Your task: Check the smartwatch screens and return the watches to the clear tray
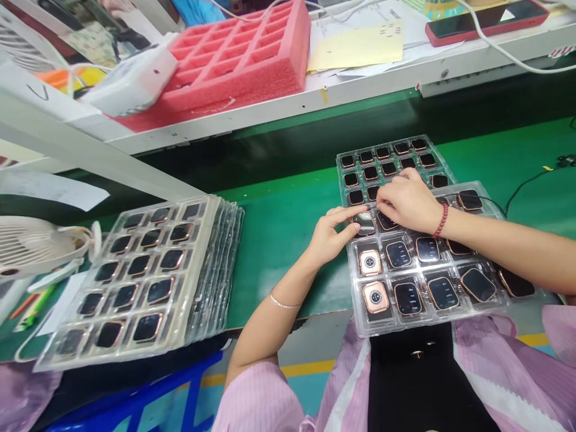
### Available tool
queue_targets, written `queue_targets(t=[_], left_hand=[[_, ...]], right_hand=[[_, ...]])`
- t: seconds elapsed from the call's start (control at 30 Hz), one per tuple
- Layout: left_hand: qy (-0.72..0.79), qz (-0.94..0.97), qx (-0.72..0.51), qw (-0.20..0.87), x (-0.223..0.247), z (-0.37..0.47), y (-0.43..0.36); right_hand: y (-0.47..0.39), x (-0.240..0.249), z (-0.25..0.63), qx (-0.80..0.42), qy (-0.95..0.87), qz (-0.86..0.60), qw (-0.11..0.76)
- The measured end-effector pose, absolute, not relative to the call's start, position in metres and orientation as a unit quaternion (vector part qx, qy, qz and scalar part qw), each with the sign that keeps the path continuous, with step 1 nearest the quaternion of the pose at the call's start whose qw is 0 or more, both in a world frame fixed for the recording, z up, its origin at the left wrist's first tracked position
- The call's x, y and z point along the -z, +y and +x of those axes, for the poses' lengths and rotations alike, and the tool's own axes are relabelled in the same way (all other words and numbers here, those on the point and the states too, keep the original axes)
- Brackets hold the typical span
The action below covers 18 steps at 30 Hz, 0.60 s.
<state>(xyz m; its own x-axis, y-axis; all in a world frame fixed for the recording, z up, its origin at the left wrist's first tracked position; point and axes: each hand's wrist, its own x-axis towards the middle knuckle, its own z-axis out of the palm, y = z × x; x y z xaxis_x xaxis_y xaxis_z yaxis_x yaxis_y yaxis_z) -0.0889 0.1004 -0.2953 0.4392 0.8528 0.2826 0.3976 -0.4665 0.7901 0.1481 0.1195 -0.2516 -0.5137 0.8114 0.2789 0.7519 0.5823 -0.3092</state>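
My left hand (pixel 330 235) has its thumb and forefinger at the edges of a smartwatch case (pixel 365 224), which shows a pale, glossy face in the upper left of the near clear plastic tray (pixel 357 312). Beside it, my right hand (pixel 407 201) is closed in a pinch by the watch's upper edge; a thin dark bit shows at its fingertips, too small to name. A thin black cable (pixel 483 197) passes under my right wrist. Several watches in this tray have lit screens, and two rose-gold ones (pixel 375 297) lie back up. Behind it lies another tray (pixel 341 174) of dark-faced watches.
To the left stands a tall stack of clear trays (pixel 216 270) with watches on top. A white fan (pixel 36 243) is farther left. On the shelf (pixel 360 90) above sit a pink foam tray (pixel 252 78), papers (pixel 360 48) and a red-cased phone (pixel 486 23).
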Motion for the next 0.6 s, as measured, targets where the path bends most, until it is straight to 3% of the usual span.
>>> queue_targets(t=[0.13,0.27,0.37,0.5,0.6], left_hand=[[0.406,0.829,-0.322,0.209,0.293,-0.085,0.097],[0.415,0.843,-0.309,0.146,0.292,-0.085,0.094],[0.397,0.833,-0.345,0.175,0.290,-0.090,0.092],[0.301,0.838,-0.335,0.309,0.286,-0.095,0.088],[0.265,0.837,-0.323,0.353,0.286,-0.095,0.085]], right_hand=[[0.099,0.234,0.150,-0.093,-0.869,-0.420,0.244],[0.070,0.229,0.147,-0.149,-0.937,-0.287,0.132],[0.064,0.233,0.144,-0.211,-0.943,-0.240,0.090],[0.078,0.232,0.146,-0.327,-0.875,-0.310,0.175],[0.088,0.229,0.149,-0.340,-0.820,-0.404,0.220]])
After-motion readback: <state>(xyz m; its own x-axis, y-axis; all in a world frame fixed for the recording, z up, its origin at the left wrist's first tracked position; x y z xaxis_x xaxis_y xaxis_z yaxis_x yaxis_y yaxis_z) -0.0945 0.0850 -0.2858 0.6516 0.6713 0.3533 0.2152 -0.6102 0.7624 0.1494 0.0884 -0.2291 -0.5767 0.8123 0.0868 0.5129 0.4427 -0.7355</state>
